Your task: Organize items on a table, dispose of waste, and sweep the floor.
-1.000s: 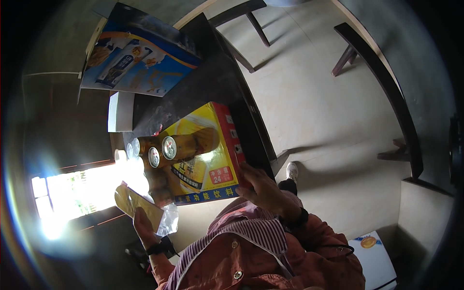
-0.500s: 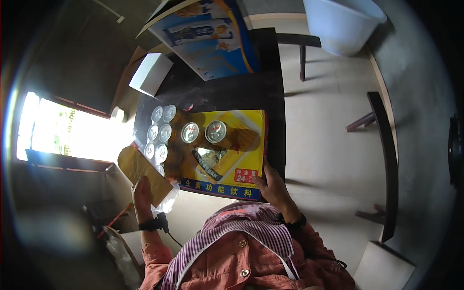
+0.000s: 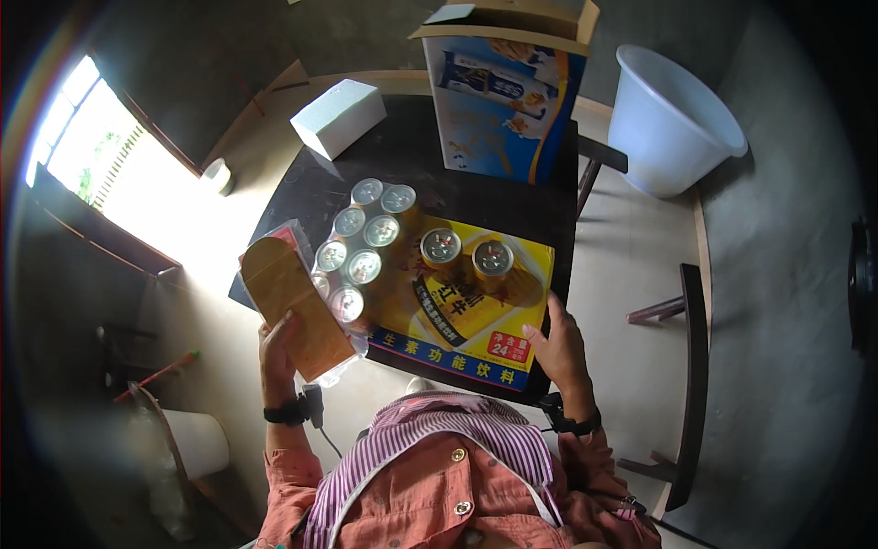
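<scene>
On a dark table (image 3: pixel 409 137) lies a flat yellow carton (image 3: pixel 448 316) with a blue printed border. Two drink cans stand on it, a left one (image 3: pixel 441 247) and a right one (image 3: pixel 493 260). Several more cans (image 3: pixel 364 266) stand upright in two rows along its left side. My left hand (image 3: pixel 277 346) is closed on a tan cardboard piece (image 3: pixel 297 306) with a rounded far end, held tilted beside the cans. Clear plastic (image 3: pixel 340 368) shows under that piece. My right hand (image 3: pixel 560 348) grips the carton's right edge, thumb on top; its other fingertips are partly hidden.
A tall blue printed box (image 3: pixel 498 110) with raised flaps stands at the table's far side. Left of it sits a white box (image 3: pixel 338 119). A large pale tub (image 3: pixel 672 123) and dark wooden stools (image 3: pixel 692 384) are on the floor to the right. A bright window is at left.
The view has shifted, so table and boxes appear lower and farther right. My left hand still holds the cardboard piece; my right hand remains at the carton's right edge.
</scene>
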